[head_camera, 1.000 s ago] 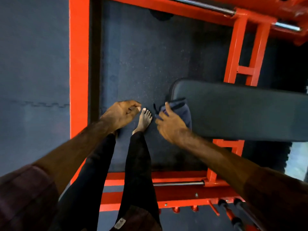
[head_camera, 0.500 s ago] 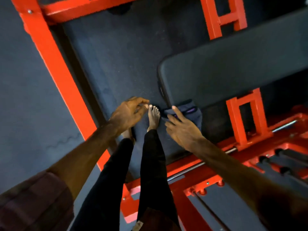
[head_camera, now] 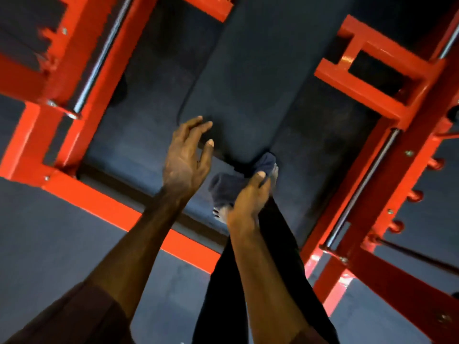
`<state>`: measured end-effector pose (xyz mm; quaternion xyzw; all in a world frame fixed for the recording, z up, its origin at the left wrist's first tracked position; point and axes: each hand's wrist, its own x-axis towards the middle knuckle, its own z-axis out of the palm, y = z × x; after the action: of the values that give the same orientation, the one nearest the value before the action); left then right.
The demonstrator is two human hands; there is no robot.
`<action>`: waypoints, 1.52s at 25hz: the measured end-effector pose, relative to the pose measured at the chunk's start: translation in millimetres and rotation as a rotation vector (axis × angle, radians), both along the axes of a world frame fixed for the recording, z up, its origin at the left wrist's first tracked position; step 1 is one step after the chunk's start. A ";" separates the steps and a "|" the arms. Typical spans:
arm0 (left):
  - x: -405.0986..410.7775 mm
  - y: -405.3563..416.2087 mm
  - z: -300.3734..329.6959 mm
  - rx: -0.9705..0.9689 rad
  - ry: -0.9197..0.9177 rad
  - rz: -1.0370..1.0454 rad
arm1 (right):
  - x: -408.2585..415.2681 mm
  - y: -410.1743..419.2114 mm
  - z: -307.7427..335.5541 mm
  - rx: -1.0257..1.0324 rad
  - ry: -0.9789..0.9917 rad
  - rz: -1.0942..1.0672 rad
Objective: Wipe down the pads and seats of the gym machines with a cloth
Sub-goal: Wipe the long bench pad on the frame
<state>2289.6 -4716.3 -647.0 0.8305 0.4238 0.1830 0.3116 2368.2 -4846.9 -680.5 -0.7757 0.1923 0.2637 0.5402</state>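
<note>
Dark blue cloth [head_camera: 224, 188] sat bunched in the right hand [head_camera: 248, 202], held at the near end of the black pad [head_camera: 250, 78]. The left hand [head_camera: 185, 160] hovered beside it, fingers loosely spread, holding nothing, inside the red frame [head_camera: 99, 202].

frame [head_camera: 104, 209]: metal, painted bright red, glossy, catching highlights along its edges
guide rods [head_camera: 99, 55]: bare metal, polished, silvery and shiny
pad [head_camera: 253, 78]: dark upholstery, smooth and matt, looks like vinyl
cloth [head_camera: 224, 188]: soft fabric, dark blue, matt, bunched in folds
floor [head_camera: 49, 244]: dark mat, matt, finely speckled, looks like rubber
bolts [head_camera: 409, 153]: small metal heads, dull shine
</note>
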 end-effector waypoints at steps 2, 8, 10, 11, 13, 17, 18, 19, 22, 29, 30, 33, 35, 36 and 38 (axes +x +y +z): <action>6.6 14.8 -0.1 0.009 0.068 -0.107 | 18.5 23.0 -16.0 -0.144 -0.044 -0.001; 27.6 39.7 -8.9 0.061 0.212 -0.241 | 117.1 55.3 -15.4 -0.004 -0.036 -0.044; 39.3 38.6 -11.1 0.093 0.276 -0.266 | 129.6 62.8 -4.9 0.032 -0.111 0.007; 47.2 37.3 -11.0 0.109 0.308 -0.293 | 120.0 57.2 -1.8 0.034 -0.141 0.037; 62.4 39.4 -10.1 0.126 0.355 -0.344 | 82.2 35.7 6.0 -0.042 -0.155 0.149; 88.1 55.6 -12.5 0.153 0.428 -0.413 | 87.4 33.1 -34.2 -0.192 -0.232 0.218; 96.1 60.3 -13.1 0.159 0.437 -0.433 | 114.0 49.8 -35.6 -0.179 -0.191 0.184; 102.6 63.9 -13.7 0.162 0.444 -0.446 | 142.5 65.6 -31.7 -0.166 -0.153 0.162; 123.7 77.8 -16.3 0.175 0.474 -0.429 | 193.2 98.9 -12.6 -0.084 -0.217 0.127; 204.1 93.5 -22.9 0.234 0.499 -0.502 | 171.4 66.3 7.4 -0.018 -0.083 0.254; 214.9 95.4 -23.5 0.237 0.503 -0.507 | 193.8 79.6 4.9 0.006 -0.100 0.216; 236.4 105.5 -23.4 0.232 0.522 -0.508 | 255.0 120.4 -1.8 0.062 -0.131 0.172; 246.3 112.5 -21.0 0.229 0.536 -0.517 | 264.3 128.8 0.2 0.052 -0.116 0.174; 251.4 115.2 -19.2 0.228 0.535 -0.522 | 257.3 124.4 3.5 0.043 -0.134 0.185; 260.7 120.3 -15.7 0.227 0.534 -0.525 | 236.8 109.7 18.4 0.066 -0.162 0.227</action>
<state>2550.3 -4596.0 -662.7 0.9584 0.2400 -0.0799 0.1325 2605.1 -4737.2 -662.1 -0.7930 0.0504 0.2658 0.5459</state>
